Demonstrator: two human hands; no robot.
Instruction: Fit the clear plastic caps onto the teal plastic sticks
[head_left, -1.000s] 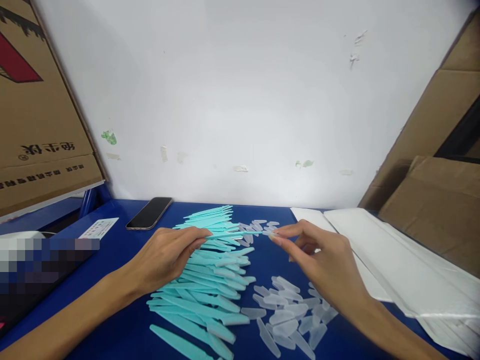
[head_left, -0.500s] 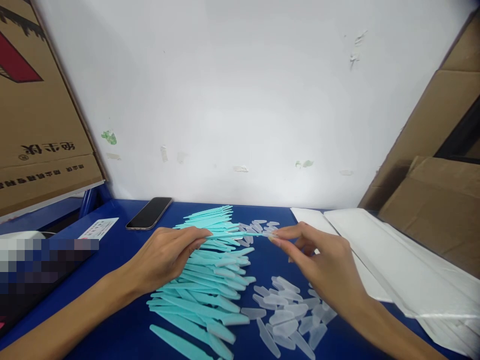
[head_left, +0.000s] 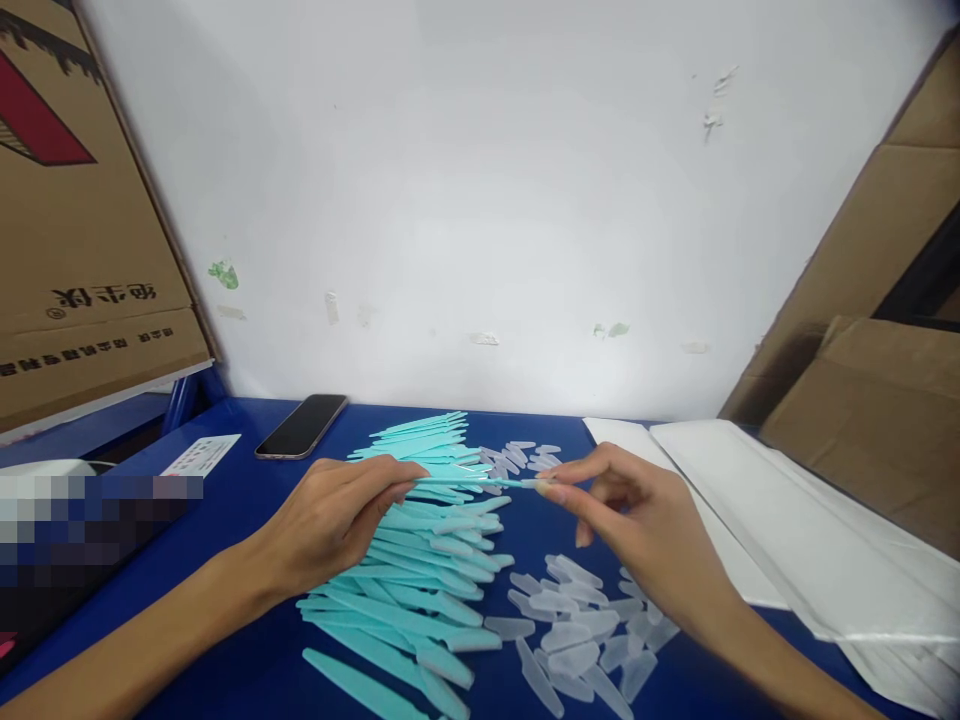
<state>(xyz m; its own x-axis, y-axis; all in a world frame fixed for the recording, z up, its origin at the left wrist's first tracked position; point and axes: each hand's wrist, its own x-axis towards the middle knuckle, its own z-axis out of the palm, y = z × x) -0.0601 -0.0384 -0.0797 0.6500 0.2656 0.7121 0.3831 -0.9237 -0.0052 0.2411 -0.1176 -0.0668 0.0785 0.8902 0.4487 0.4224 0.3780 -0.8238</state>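
Blue table [head_left: 534, 528]: phone [head_left: 302, 427] and white sheets [head_left: 765, 510] flank the teal sticks [head_left: 420, 575].

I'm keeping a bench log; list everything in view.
held tool: one, turquoise, between hands
held piece: one, translucent, right fingertips
loose tools: many, turquoise, table centre
loose pieces: many, translucent, right of tools
phone: one, black, back left
card: one, white, left
blurred area: one, mixed, left edge
sheets: several, white, right
cardboard: unclear, brown, both sides
wall: one, white, behind
table: one, blue, below
left hand: one, bare, holding tool
right hand: one, bare, holding piece
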